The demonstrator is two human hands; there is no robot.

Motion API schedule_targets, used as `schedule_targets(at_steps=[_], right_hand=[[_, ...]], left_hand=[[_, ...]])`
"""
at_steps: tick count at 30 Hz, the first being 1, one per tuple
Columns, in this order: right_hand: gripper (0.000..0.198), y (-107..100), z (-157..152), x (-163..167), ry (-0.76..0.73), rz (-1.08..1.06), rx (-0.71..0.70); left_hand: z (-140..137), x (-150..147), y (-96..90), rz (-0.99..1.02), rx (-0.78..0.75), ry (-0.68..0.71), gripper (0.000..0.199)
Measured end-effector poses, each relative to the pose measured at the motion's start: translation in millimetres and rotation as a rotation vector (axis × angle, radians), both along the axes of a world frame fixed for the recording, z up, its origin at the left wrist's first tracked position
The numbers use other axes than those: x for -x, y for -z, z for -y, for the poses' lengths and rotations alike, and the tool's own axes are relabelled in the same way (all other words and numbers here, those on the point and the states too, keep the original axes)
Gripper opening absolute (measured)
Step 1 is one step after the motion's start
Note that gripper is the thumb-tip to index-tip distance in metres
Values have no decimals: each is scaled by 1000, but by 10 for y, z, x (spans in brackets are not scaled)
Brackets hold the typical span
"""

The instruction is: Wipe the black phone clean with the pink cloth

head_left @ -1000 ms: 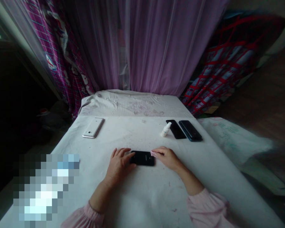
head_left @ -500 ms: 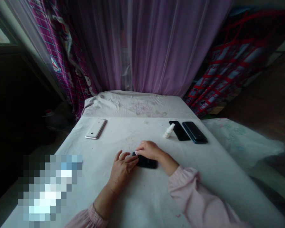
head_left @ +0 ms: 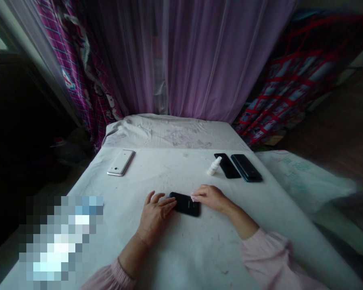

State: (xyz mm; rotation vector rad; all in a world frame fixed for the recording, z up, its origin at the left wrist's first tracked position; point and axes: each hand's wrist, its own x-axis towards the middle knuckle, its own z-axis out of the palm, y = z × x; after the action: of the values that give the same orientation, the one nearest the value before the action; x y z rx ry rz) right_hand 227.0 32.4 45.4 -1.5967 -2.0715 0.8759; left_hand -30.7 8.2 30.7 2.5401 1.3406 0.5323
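A black phone (head_left: 184, 206) lies on the white table cover, a small light mark near its right end. My left hand (head_left: 155, 214) grips the phone's left end, its thumb side partly hidden and the other fingers bent above the cover. In my right hand (head_left: 212, 197) the fingers are pinched around a small pale pink cloth (head_left: 194, 198), which touches the upper right part of the phone. Beyond that hand, a small white spray bottle (head_left: 214, 166) stands upright.
Behind the bottle lie a thin black phone (head_left: 228, 167) and a thicker dark phone (head_left: 247, 167). A white phone (head_left: 121, 162) rests at the back left. A blurred-out patch (head_left: 60, 241) covers the near left. Purple curtains (head_left: 196, 60) hang behind the table (head_left: 181, 257).
My right hand has slid right along the phone with the cloth, from its left end toward its right end, uncovering the middle. My left hand stays on the left end.
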Motion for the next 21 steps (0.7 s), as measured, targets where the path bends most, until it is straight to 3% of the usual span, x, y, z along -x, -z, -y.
schedule_targets(at_steps=[3,9,12,21], right_hand=[[14,-27,9,44,7,46,-21],[14,-123,-201,606,-74,209,-132],[15,-116,-231,711,-99,209,-153],[17,122,265,-77,132,-17,-127]], left_hand=[[7,-8,10,-3,-21,5,30],[5,4,12,-26,-43,13,29],[3,8,-5,-17,-41,5,29],[-7,-9,2,9,-39,8,27]])
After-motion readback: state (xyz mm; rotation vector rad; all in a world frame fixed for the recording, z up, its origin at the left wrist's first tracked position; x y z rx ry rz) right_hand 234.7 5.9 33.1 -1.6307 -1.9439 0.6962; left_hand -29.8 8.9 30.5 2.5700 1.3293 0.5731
